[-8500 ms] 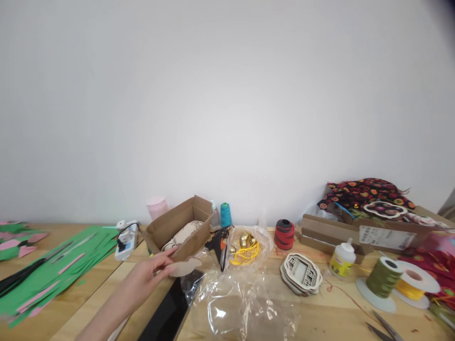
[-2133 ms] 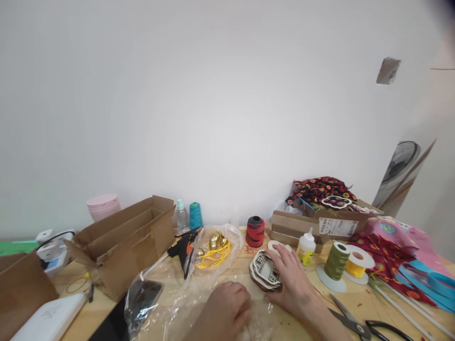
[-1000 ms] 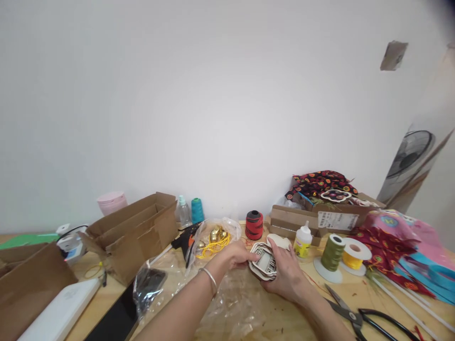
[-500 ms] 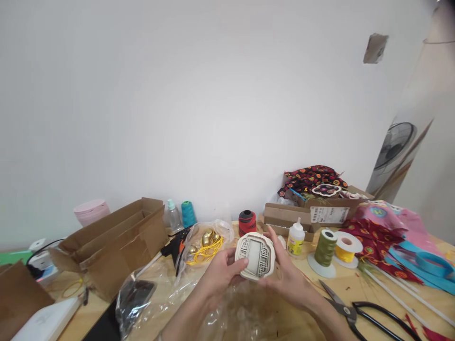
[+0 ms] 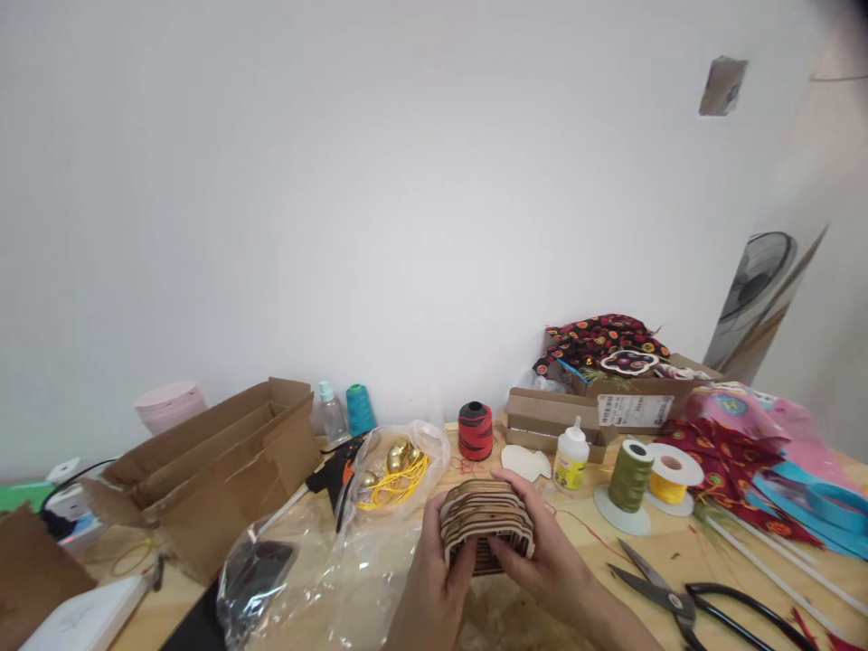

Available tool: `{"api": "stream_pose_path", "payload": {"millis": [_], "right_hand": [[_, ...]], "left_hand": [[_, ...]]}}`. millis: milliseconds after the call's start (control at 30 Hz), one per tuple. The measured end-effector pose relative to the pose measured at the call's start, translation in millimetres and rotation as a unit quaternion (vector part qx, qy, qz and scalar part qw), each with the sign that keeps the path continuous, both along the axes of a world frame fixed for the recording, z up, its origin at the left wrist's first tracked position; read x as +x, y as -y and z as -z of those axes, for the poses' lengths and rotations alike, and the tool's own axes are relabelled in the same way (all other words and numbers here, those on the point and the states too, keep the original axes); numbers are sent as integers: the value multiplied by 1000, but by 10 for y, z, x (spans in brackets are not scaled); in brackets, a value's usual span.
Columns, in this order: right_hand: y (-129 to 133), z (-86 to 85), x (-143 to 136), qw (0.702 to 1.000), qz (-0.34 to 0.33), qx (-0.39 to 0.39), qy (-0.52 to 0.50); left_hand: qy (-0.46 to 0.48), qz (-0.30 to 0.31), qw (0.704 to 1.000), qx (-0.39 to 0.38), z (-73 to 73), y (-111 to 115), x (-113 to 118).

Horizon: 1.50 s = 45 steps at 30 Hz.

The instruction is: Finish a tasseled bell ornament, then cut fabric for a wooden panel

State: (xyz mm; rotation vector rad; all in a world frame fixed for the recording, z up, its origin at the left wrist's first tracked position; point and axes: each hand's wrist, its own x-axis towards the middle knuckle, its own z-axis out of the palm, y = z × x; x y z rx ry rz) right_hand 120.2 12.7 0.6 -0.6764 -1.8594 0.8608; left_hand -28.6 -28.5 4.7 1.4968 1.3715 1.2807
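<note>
A stack of thin wooden cut-outs is held between both hands above the table, tilted so its layered brown edges show. My left hand wraps its left side, thumb pressed at the near face. My right hand grips the right side, its thumb also at the near face. The stack's lattice front is mostly turned out of sight. Just beyond the hands, a flat pale piece with a curvy outline lies on the table, next to a glue bottle. Black-handled scissors lie open at the right.
Behind stand a red thread spool and cardboard boxes. A clear bag holds gold bells and yellow cord. Olive thread, a yellow roll and patterned cloth are at right. Plastic wrap covers the near left.
Both hands have tipped the wooden stack, turning its lattice face away and bringing its layered edges into view. It sits slightly lower. The pale flat piece behind it is now exposed.
</note>
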Motion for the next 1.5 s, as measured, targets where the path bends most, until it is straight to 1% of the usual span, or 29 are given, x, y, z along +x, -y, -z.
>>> {"api": "stream_pose_path", "payload": {"millis": [67, 133, 167, 200, 300, 367, 500, 633, 733, 833, 933, 1033, 1133, 1267, 1367, 1433, 1500], "right_hand": [[11, 49, -22, 1000, -20, -22, 1], [28, 82, -41, 998, -37, -40, -7], [38, 88, -50, 999, -33, -42, -10], [49, 88, -57, 999, -18, -39, -9], [86, 64, -75, 998, 54, -10, -1], [101, 47, -86, 997, 81, 6, 6], [95, 35, -108, 995, 98, 15, 26], [81, 18, -117, 995, 93, 13, 14], [84, 14, -101, 996, 87, 24, -5], [86, 34, -77, 996, 76, 49, -25], [86, 63, -84, 995, 59, 68, -41], [94, 66, -130, 994, 42, 68, -72], [112, 28, -168, 993, 31, 72, -90], [127, -8, -149, 993, 23, 94, -63], [114, 22, -122, 994, 35, 101, -30], [97, 50, -126, 995, 47, 82, -11], [77, 65, -152, 998, 60, 31, -3]], "left_hand": [[3, -6, 1000, 1, 35, 15, -7], [11, -10, 1000, 6, 25, 41, 0], [15, -14, 1000, 8, 8, 56, 9], [18, -18, 1000, 9, -14, 72, 21], [25, -19, 999, -4, -82, 110, 62], [24, -23, 999, -10, -115, 122, 84], [23, -36, 999, -15, -139, 114, 98], [18, -38, 999, -9, -112, 104, 77], [11, -33, 999, 9, -70, 114, 48], [30, -36, 998, 41, -34, 129, 25], [31, -16, 995, 89, -6, 127, 7], [21, 4, 989, 149, 16, 108, -11], [18, -13, 985, 173, 19, 92, -21], [17, -22, 990, 137, 7, 94, -22], [14, -46, 994, 102, 27, 93, -23], [13, -70, 994, 78, 49, 82, -21], [4, -93, 995, 38, 56, 62, -16]]}}
